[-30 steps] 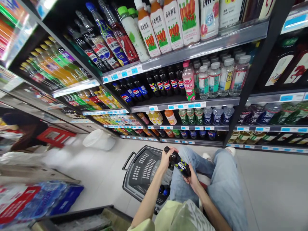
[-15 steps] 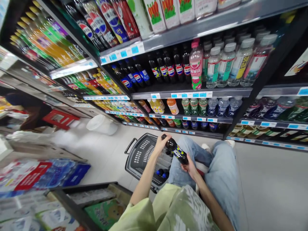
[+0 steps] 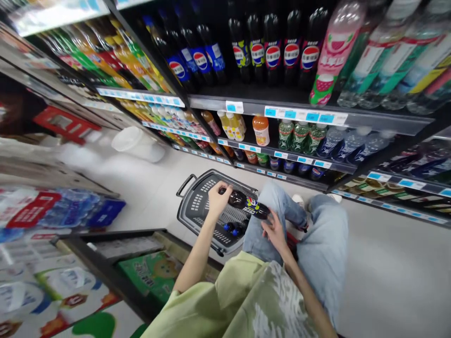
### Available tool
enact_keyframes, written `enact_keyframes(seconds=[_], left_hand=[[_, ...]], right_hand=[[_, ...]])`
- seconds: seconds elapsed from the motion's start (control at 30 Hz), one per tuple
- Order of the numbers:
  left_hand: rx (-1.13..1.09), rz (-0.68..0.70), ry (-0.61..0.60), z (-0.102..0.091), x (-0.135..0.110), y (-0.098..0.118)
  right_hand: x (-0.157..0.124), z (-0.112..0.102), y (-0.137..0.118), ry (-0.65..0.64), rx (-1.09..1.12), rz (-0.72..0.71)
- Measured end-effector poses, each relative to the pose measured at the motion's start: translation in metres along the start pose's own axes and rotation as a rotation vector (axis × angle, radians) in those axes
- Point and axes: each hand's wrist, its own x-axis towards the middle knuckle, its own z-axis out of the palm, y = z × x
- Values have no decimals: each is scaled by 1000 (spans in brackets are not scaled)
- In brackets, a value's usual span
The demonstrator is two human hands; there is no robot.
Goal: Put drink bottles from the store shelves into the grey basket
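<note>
One pale green shirt (image 3: 211, 305): nearest of all, on the near side of the basket (image 3: 190, 209).
Jeans (image 3: 317, 263): bent at the knees, right of the basket, partly covering its right edge.
Right hand (image 3: 276, 234): in front of the jeans, right of the basket, at the base end of the dark cola bottle (image 3: 247, 201); fingers parted, not wrapped round it; cannot tell whether touching.
Left hand (image 3: 218, 199): over the basket, fingers closed round the cap end of the same bottle.
Dark cola bottle: held lengthwise on a slant, reaching from over the basket to past its right edge, label showing.
Green package (image 3: 151, 272): in a dark-framed bin (image 3: 102, 267), nearer than the basket and to its left.
Blue-capped bottles (image 3: 237, 232): inside the basket, toward its near right corner.
Pale floor (image 3: 148, 188): under and around the basket.
Packs of bottled water (image 3: 70, 206): blurred, left of the basket.
White bucket (image 3: 136, 143): beyond the basket, to its left.
Shelf (image 3: 211, 104): beyond the basket, bearing cola bottles (image 3: 273, 54), a pink bottle (image 3: 338, 42) and clear bottles (image 3: 380, 65).
Red object (image 3: 66, 123): blurred, farther left of the basket than the bucket.
</note>
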Motion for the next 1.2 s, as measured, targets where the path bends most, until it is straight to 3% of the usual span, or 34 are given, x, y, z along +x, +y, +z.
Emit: enact_keyframes(seconds=[0.23, 0.33, 0.47, 0.73, 0.87, 1.0, 1.2], left_hand=[[19, -114, 130, -12, -13, -34], [150, -106, 183, -17, -18, -48], [358, -147, 145, -9, -13, -84], [585, -294, -110, 38, 35, -206], [597, -396, -184, 70, 48, -254], [595, -504, -224, 103, 53, -282], [489, -527, -294, 143, 51, -300]], right_hand=[[-6, -3, 2, 102, -85, -17], [-8, -6, 0, 160, -97, -25], [-9, -8, -2, 207, -131, 0], [-9, -7, -6, 262, -150, 56], [-9, -6, -7, 290, -150, 104], [-7, -6, -6, 304, -152, 135], [-5, -6, -4, 316, -179, 154]])
